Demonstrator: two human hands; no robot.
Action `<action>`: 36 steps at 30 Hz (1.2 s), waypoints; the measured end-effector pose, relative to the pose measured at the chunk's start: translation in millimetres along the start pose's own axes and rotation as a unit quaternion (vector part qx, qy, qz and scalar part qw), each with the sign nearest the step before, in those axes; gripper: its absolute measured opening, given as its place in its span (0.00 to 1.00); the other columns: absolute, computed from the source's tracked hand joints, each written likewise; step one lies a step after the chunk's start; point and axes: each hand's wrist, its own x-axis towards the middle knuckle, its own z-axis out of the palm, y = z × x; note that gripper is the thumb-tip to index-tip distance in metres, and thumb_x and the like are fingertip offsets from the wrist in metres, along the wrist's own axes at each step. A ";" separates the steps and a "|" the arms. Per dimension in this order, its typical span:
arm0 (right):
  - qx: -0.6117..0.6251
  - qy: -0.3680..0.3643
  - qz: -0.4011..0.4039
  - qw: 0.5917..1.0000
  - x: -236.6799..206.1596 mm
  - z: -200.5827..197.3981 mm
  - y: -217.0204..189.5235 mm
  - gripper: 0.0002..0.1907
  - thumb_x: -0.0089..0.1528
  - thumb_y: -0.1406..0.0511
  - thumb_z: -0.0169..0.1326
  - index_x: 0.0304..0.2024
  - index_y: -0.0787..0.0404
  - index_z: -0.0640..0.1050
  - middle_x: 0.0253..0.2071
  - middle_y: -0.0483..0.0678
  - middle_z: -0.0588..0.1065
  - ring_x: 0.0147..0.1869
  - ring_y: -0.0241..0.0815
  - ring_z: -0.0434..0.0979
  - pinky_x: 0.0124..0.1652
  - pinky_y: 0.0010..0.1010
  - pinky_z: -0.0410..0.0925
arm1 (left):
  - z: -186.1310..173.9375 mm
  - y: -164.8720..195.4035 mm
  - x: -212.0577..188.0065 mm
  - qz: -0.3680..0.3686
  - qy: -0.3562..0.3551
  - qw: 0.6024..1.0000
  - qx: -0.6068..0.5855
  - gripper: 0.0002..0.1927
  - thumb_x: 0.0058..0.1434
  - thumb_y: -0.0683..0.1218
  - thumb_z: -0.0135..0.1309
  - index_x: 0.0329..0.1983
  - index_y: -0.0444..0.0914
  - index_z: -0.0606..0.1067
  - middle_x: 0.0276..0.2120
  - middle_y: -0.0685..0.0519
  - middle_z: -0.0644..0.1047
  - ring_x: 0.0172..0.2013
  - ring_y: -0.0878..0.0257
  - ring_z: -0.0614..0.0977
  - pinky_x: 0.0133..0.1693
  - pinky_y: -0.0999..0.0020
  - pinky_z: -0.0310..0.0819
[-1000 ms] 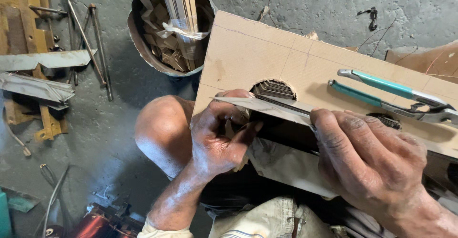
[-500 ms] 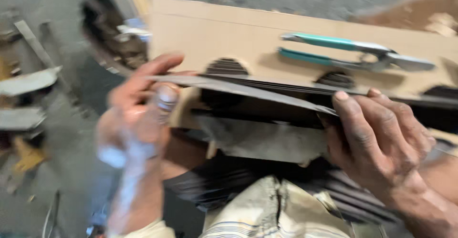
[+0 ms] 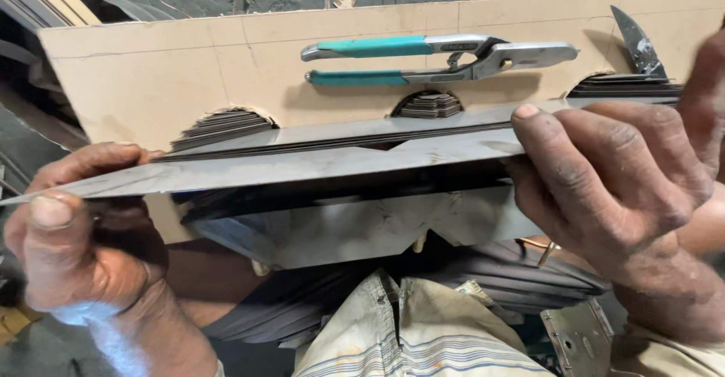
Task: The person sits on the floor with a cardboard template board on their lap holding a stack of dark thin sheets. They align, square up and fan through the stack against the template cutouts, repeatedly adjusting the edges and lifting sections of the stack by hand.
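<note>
The left hand (image 3: 72, 245) is closed on the pointed end of a long metal strip (image 3: 302, 167), just below the cardboard board (image 3: 174, 75). The right hand (image 3: 612, 188) pinches the other end to keep it level. Teal-handled pliers (image 3: 438, 58) rest on the board.

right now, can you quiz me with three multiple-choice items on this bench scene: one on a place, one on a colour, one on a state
1. Where do the pliers lie?
A. on the wooden board
B. on the floor
C. in the left hand

2. What colour are the plier handles?
A. red
B. teal
C. yellow

3. How is the long metal strip held?
A. by the left hand only
B. lying free
C. by both hands, left end and right hand end

Answers: 1 A, they rest flat on the board; 2 B, the grips are teal; 3 C, fingers pinch each end.
</note>
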 end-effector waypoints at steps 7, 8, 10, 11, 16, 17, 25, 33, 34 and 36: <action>0.048 0.003 0.048 0.998 -15.6 13.2 5.6 0.24 0.55 0.70 0.66 0.55 0.67 0.81 0.42 0.51 0.77 0.47 0.51 0.77 0.50 0.42 0.69 | 11.3 4.2 -1.2 -0.014 -0.018 0.996 0.082 0.18 0.75 0.47 0.60 0.50 0.25 0.71 0.45 0.37 0.77 0.44 0.55 0.81 0.55 0.64 0.79; 0.050 0.009 0.047 0.998 -18.3 16.1 7.5 0.24 0.55 0.69 0.67 0.55 0.67 0.81 0.42 0.51 0.77 0.47 0.51 0.77 0.51 0.42 0.68 | 12.8 3.9 -1.3 -0.012 -0.016 0.996 0.090 0.17 0.75 0.46 0.61 0.50 0.26 0.71 0.45 0.38 0.77 0.44 0.56 0.81 0.56 0.65 0.79; 0.051 0.008 0.053 0.997 -23.2 19.9 10.0 0.24 0.55 0.69 0.67 0.55 0.67 0.81 0.42 0.52 0.77 0.47 0.51 0.77 0.51 0.42 0.69 | 15.6 2.8 -1.5 -0.010 -0.006 0.995 0.099 0.16 0.74 0.44 0.63 0.50 0.27 0.71 0.45 0.39 0.78 0.44 0.57 0.82 0.56 0.67 0.79; 0.050 0.007 0.056 0.997 -24.8 20.9 10.9 0.24 0.55 0.69 0.67 0.55 0.67 0.81 0.42 0.52 0.77 0.48 0.51 0.77 0.52 0.42 0.69 | 16.9 2.4 -1.2 -0.008 -0.005 0.994 0.107 0.16 0.74 0.44 0.64 0.50 0.27 0.71 0.45 0.39 0.78 0.44 0.58 0.82 0.56 0.67 0.80; 0.052 -0.026 0.061 0.996 -28.2 19.2 14.9 0.25 0.54 0.68 0.67 0.55 0.66 0.82 0.42 0.52 0.77 0.48 0.52 0.77 0.53 0.43 0.68 | 23.1 3.9 -2.5 -0.008 0.002 0.990 0.143 0.16 0.71 0.40 0.67 0.51 0.27 0.71 0.46 0.39 0.79 0.45 0.58 0.82 0.56 0.69 0.79; 0.052 -0.046 0.061 0.996 -29.1 17.5 15.8 0.25 0.54 0.68 0.67 0.55 0.67 0.82 0.42 0.53 0.77 0.48 0.53 0.77 0.54 0.43 0.68 | 23.8 4.8 -2.5 -0.008 0.003 0.989 0.148 0.16 0.71 0.40 0.67 0.51 0.28 0.71 0.46 0.39 0.80 0.44 0.59 0.82 0.56 0.70 0.79; 0.089 0.004 0.110 0.990 -41.1 37.6 17.2 0.23 0.53 0.68 0.65 0.52 0.61 0.84 0.36 0.52 0.75 0.44 0.54 0.78 0.73 0.68 0.48 | 25.2 4.3 -1.1 0.009 -0.021 0.988 0.150 0.16 0.73 0.40 0.67 0.50 0.28 0.71 0.44 0.42 0.78 0.44 0.61 0.81 0.55 0.73 0.77; 0.087 -0.005 0.086 0.992 -47.6 40.9 21.1 0.22 0.54 0.67 0.63 0.52 0.65 0.83 0.36 0.53 0.76 0.43 0.54 0.81 0.73 0.66 0.55 | 30.5 7.3 -0.6 -0.004 -0.011 0.986 0.166 0.19 0.70 0.44 0.68 0.51 0.27 0.72 0.44 0.42 0.79 0.43 0.62 0.81 0.53 0.74 0.77; 0.081 -0.006 0.088 0.993 -47.5 41.4 20.4 0.22 0.55 0.67 0.63 0.52 0.65 0.82 0.37 0.53 0.77 0.44 0.53 0.81 0.74 0.65 0.56 | 31.0 8.0 -0.6 -0.004 -0.010 0.986 0.166 0.19 0.70 0.44 0.68 0.51 0.27 0.72 0.44 0.42 0.79 0.43 0.62 0.81 0.53 0.74 0.77; 0.077 -0.007 0.094 0.993 -47.2 40.8 18.9 0.22 0.55 0.68 0.62 0.53 0.64 0.82 0.38 0.53 0.77 0.45 0.53 0.81 0.75 0.64 0.57 | 32.5 8.9 -0.4 -0.003 -0.011 0.987 0.160 0.19 0.71 0.44 0.68 0.50 0.28 0.71 0.44 0.43 0.78 0.43 0.62 0.81 0.53 0.75 0.77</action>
